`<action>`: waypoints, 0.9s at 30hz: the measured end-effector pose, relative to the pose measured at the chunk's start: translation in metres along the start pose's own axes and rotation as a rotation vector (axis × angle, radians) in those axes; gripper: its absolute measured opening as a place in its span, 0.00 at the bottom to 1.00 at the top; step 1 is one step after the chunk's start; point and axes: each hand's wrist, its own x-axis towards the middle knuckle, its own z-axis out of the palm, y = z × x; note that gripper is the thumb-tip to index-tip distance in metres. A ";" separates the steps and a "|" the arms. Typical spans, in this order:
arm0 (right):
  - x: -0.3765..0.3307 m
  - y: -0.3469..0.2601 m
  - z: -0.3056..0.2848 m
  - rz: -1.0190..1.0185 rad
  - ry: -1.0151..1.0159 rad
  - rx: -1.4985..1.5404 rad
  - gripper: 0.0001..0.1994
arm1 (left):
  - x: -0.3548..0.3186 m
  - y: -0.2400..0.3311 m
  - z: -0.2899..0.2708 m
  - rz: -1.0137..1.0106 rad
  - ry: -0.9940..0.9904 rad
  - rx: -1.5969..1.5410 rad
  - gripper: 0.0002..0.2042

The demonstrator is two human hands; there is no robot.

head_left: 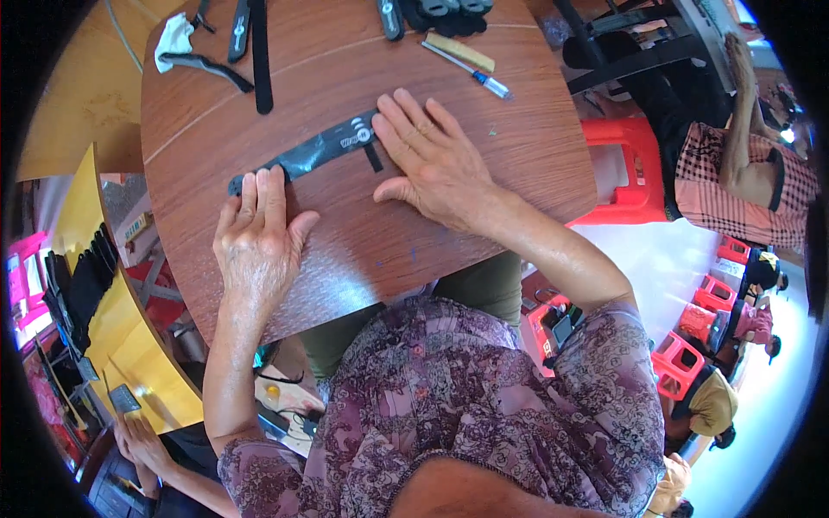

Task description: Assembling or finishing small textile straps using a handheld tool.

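Wood-grain tabletop [535, 155], brown and shiny in patches, spreads out under both my hands, and here they are at work on one long dark strip [315, 155]. My left hand [259, 237] is down at the strip's left end, fingers straight and fairly close together, thumb standing wide of them, palm down. Over at the other end, my right hand [436, 168] lies flat, fingers fanned a little, fingertips on the strip's edge, thumb well apart; neither hand is closed around anything. Between them runs the strip on a slant, glossy in the middle, pale printed marks near my right fingertips, and a short black tab [372, 157] just below those. Looking beyond my left hand now: a long black band [262, 65], and farther left a white cloth [175, 41]. Past my right hand, a screwdriver [490, 84] with a clear and blue handle, lying beside a yellowish bar [462, 52]. Out to the right of that hand, a red stool [609, 131] and a co-worker in checked clothing [704, 186]; far left, a yellow table [147, 380].
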 end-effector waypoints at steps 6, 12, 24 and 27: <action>-0.003 -0.005 0.001 0.022 0.042 -0.030 0.35 | -0.008 0.000 0.000 -0.019 -0.010 0.006 0.32; -0.006 0.002 0.005 0.023 0.134 0.060 0.29 | -0.003 -0.008 -0.016 -0.099 -0.057 -0.172 0.25; -0.007 0.013 0.007 0.131 0.314 0.377 0.21 | 0.107 -0.069 0.000 -0.613 0.181 -0.256 0.12; -0.008 0.013 0.008 0.129 0.320 0.366 0.20 | 0.131 -0.054 0.005 -0.536 0.235 -0.216 0.13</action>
